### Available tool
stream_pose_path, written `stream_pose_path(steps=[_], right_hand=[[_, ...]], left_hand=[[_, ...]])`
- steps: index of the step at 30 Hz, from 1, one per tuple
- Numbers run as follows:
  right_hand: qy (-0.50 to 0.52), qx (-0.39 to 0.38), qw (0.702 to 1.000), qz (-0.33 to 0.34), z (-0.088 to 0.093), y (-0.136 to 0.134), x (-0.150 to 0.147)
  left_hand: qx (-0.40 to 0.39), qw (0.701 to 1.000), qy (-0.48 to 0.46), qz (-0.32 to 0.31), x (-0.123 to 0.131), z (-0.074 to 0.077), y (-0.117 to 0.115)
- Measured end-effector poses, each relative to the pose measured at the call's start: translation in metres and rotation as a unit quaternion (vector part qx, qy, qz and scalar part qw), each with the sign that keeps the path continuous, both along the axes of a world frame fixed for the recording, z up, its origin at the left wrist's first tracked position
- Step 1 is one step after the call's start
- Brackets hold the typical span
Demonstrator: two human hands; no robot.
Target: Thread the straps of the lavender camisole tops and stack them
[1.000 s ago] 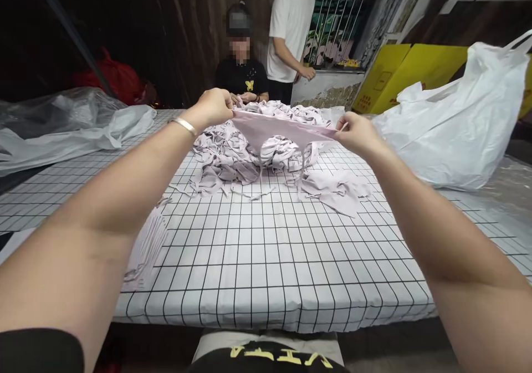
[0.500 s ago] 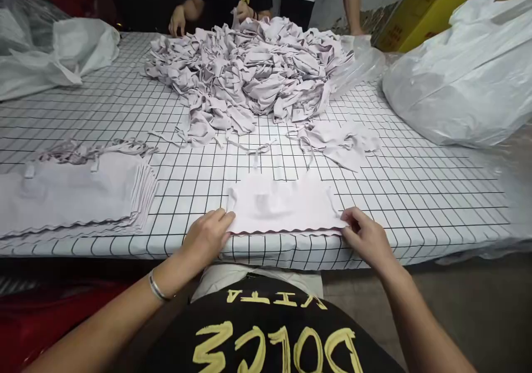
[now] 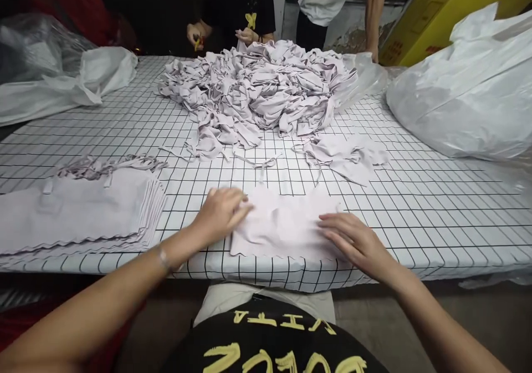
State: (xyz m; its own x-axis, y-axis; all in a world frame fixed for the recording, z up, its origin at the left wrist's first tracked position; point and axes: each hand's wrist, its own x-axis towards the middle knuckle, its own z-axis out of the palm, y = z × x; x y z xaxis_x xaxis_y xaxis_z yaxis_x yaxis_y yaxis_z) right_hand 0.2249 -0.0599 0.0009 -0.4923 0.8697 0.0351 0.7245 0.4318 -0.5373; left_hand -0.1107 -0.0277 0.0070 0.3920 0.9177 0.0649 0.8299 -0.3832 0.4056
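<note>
A pale lilac garment piece [image 3: 282, 223] lies flat at the near edge of the grid-patterned table [image 3: 415, 207]. My left hand [image 3: 220, 212] rests on its left side, fingers stretched flat. My right hand [image 3: 353, 240] lies open on its right side, palm down. To the left sits a neat stack of the same flattened pieces [image 3: 78, 209]. A big tangled heap of lilac pieces [image 3: 261, 87] fills the far middle of the table, with a few loose ones [image 3: 344, 154] nearer to me.
A large white plastic bag [image 3: 465, 96] lies at the right, with a yellow box [image 3: 440, 7] behind it. Crumpled plastic sheeting [image 3: 58, 79] sits at the far left. Two other people [image 3: 241, 13] stand at the far side, their hands by the heap.
The piece was held stretched in the air, then laid at the table's near edge. Both hands have let go of its corners and now lie flat on it.
</note>
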Motion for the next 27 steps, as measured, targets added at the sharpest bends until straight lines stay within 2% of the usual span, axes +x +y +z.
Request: stream_pose_path(steps=[1,2,5,7,9,11,12,13,15,16,17,18,20,22,25,27], right_hand=[[0.027,0.038,0.999,-0.006,0.002,0.009,-0.017],[0.037,0.058,0.997,0.02,0.003,0.018,-0.036],[-0.014,0.052,0.977,0.204,-0.007,0.035,-0.093],[-0.06,0.037,0.958,0.278,-0.019,0.04,-0.117],[-0.08,0.027,0.952,0.295,-0.031,0.04,-0.125],[-0.082,0.024,0.952,0.295,-0.038,0.039,-0.123],[-0.08,0.026,0.952,0.294,-0.04,0.038,-0.12],[-0.077,0.027,0.952,0.294,-0.04,0.038,-0.118],[-0.072,0.026,0.952,0.297,-0.039,0.038,-0.116],[-0.071,0.025,0.952,0.297,-0.038,0.038,-0.115],[-0.071,0.023,0.952,0.298,-0.038,0.039,-0.115],[-0.07,0.021,0.952,0.299,-0.037,0.039,-0.116],[-0.068,0.018,0.952,0.298,-0.037,0.039,-0.117],[-0.064,0.011,0.953,0.297,-0.037,0.038,-0.118],[-0.051,-0.009,0.953,0.298,-0.035,0.036,-0.117],[-0.02,-0.032,0.954,0.297,-0.031,0.037,-0.115]], left_hand=[[0.029,0.998,-0.002,0.055,0.008,0.0,0.021],[0.038,0.995,0.001,0.089,0.017,-0.001,0.043],[-0.022,0.993,-0.003,0.116,0.042,-0.012,0.095],[-0.072,0.989,-0.036,0.122,0.052,-0.02,0.112],[-0.096,0.985,-0.064,0.128,0.055,-0.023,0.118],[-0.148,0.966,-0.154,0.146,0.054,-0.021,0.122],[-0.204,0.937,-0.236,0.157,0.053,-0.019,0.126],[-0.271,0.888,-0.333,0.166,0.051,-0.016,0.131],[-0.387,0.754,-0.502,0.173,0.046,-0.009,0.148],[-0.42,0.702,-0.549,0.173,0.044,-0.005,0.159],[-0.436,0.667,-0.578,0.174,0.041,-0.001,0.17],[-0.439,0.648,-0.597,0.176,0.039,0.003,0.182],[-0.43,0.636,-0.617,0.173,0.037,0.013,0.203],[-0.41,0.642,-0.627,0.162,0.036,0.025,0.221],[-0.376,0.668,-0.625,0.148,0.038,0.044,0.234],[-0.356,0.7,-0.607,0.121,0.04,0.054,0.233]])
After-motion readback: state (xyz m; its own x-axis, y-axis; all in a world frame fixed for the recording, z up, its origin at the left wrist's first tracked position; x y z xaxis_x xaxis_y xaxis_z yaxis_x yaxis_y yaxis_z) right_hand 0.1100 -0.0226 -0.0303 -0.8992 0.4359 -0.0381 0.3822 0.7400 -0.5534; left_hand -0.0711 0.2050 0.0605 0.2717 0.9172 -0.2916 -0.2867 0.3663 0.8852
